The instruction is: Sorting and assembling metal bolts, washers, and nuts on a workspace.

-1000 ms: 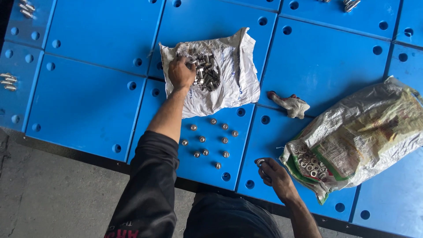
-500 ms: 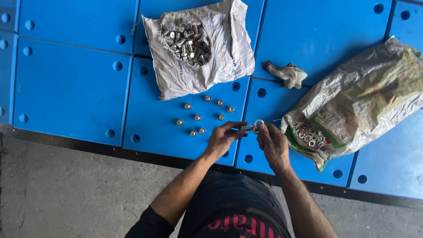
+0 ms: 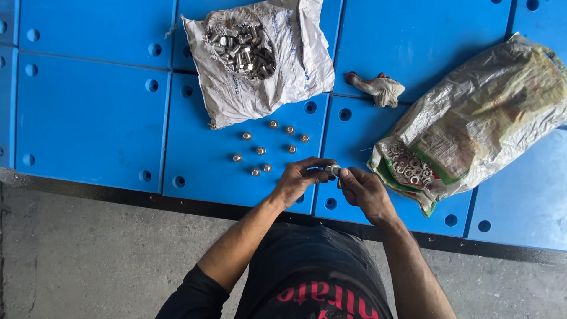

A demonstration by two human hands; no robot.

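Both grips are nearly closed: our left hand (image 3: 300, 182) and our right hand (image 3: 363, 190) meet above the blue surface (image 3: 88, 118), and between the fingertips we pinch one small metal piece (image 3: 334, 171), perhaps a nut with a washer, but it is too small to tell. We judge that this piece can easily slip, because only the fingertips keep it, and then it may roll into one of the round holes of the surface or fall over the near edge to the grey floor (image 3: 88, 260). It could also knock the finished pieces (image 3: 266, 147) standing in loose rows just left of our hands. Behind these rows lies an open white sack (image 3: 260, 77), with printing, full of metal parts. To the right lies a bigger, crumpled sack (image 3: 478, 124) in beige with a green and red print; washers show at its open mouth. Between both sacks rests a dirty work glove (image 3: 381, 88).
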